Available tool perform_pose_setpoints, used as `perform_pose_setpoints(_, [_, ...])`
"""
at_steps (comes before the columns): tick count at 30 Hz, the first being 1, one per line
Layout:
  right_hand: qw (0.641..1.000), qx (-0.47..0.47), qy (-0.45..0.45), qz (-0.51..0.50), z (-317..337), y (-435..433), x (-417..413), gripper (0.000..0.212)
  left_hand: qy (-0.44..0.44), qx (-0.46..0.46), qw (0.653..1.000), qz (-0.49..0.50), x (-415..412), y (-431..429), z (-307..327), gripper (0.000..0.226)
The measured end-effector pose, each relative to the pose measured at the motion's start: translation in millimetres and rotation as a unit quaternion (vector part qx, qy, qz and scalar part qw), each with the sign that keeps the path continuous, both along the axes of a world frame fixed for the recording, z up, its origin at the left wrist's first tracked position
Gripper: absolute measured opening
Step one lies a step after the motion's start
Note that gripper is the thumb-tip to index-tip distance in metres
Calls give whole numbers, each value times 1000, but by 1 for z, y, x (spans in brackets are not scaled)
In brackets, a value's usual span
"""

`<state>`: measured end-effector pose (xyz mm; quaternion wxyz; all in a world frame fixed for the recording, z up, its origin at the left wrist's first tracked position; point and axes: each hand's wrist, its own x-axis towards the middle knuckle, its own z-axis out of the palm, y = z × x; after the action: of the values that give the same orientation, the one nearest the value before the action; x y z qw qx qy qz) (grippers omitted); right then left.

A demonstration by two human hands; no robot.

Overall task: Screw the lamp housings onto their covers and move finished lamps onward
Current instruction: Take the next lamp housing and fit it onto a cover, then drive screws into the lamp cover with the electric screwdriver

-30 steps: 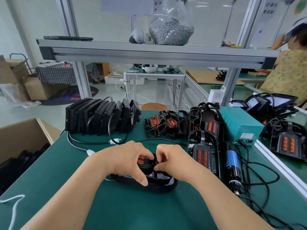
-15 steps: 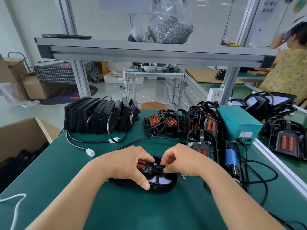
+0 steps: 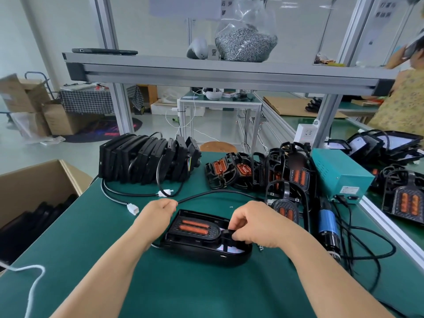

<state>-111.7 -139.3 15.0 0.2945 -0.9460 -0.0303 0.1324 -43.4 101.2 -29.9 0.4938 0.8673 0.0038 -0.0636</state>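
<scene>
Pale workshop floor (image 3: 57,152) and stacked cardboard boxes (image 3: 23,95) lie beyond the green worktop (image 3: 206,294). It is spanned by an aluminium shelf (image 3: 206,72) bearing a bag of screws (image 3: 245,47). Well behind the left grip (image 3: 158,214) stands a row of black lamps (image 3: 146,157). Behind the right grip (image 3: 254,226) are heaped housings (image 3: 263,171) and a teal box (image 3: 339,173). Between both grips the lamp housing (image 3: 195,228) lies on its cover (image 3: 206,254). The right grip pinches the housing's end, and the left is clenched round a black cable (image 3: 220,191).
</scene>
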Motion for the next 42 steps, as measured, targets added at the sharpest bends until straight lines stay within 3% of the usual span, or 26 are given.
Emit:
perform_pose_setpoints(7, [1000,-9,-1,7,0,2,0,13,95,-81,992,-4,-6,-5,-2,15])
perform_pose_setpoints(17, [1000,10,-19,1,-6,-2,-4,13,55,-115,990,53,-14,-15,-2,8])
perform_pose_setpoints(20, [989,8,-108,-104,-5,-25,-11,31,47,-124,989,58,-16,-13,-4,9])
perform_pose_setpoints(23, [948,-67,-187,-249,1,-64,-17,42,40,-124,989,64,-16,-13,-7,10])
perform_pose_setpoints(27, [915,-129,-113,-366,-10,-116,-27,55,55,-154,984,70,-13,-10,-8,11])
perform_pose_setpoints(31, [911,-137,-28,-388,-33,-135,-36,69,74,-167,981,71,-13,-8,-8,12])
perform_pose_setpoints(33, [913,-126,-15,-387,-37,-138,-38,75,69,-138,986,61,-13,-7,-6,10])
perform_pose_setpoints(38, [922,-87,-18,-376,-39,-143,-40,72,5,55,998,14,-7,-13,10,8])
perform_pose_setpoints(42, [911,39,-52,-408,-41,-145,-42,52,-74,247,965,-47,-3,-38,27,19])
